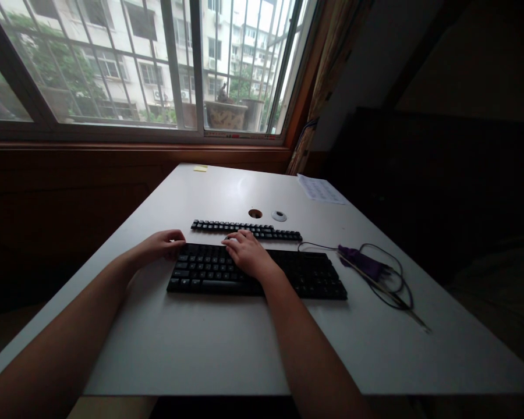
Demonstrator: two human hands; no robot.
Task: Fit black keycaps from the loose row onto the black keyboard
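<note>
At left, a push from the left hand (165,243) could shove the long black plastic keyboard (213,270), lying flat on the white smooth-topped bench (201,343), into the small black keycaps (266,231) lined up just behind it. Mid-bench, a careless sweep of the right hand (250,253) could scatter those rows. Farther right, a snagged thin dark cable (317,245) might drag the crumpled purple cloth (360,262).

The left hand is narrow, fingers curled at the keyboard's far left corner, seemingly touching it. The right hand lies across the keyboard's upper middle, fingers loosely bent and close together towards the keycaps; whether it pinches one, I cannot tell.
</note>
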